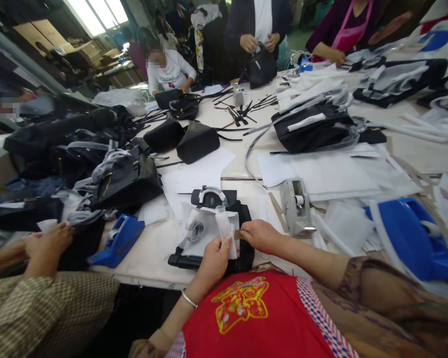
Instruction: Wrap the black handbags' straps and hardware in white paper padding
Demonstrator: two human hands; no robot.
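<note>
A black bag [247, 213] lies flat on the table before me, with a white sheet [209, 221] over its middle. White wrapping [212, 190] covers its top handle, and a coiled, wrapped strap [194, 230] rests on the sheet. My left hand [213, 259] pinches a white wrapping strip [224, 226] between thumb and fingers at the bag's lower right. Just beside it, the closed fingers of my right hand [260, 235] hold a small brown strip [242, 234] against the white one. What the brown strip is made of cannot be told.
Tape dispensers stand around me: blue [120, 241] at left, grey [296, 206] and a larger blue one [410, 238] at right. Black bags [199, 141] and white sheets [332, 174] lie beyond. A co-worker's hands [50, 243] are close on my left; other people work across the table.
</note>
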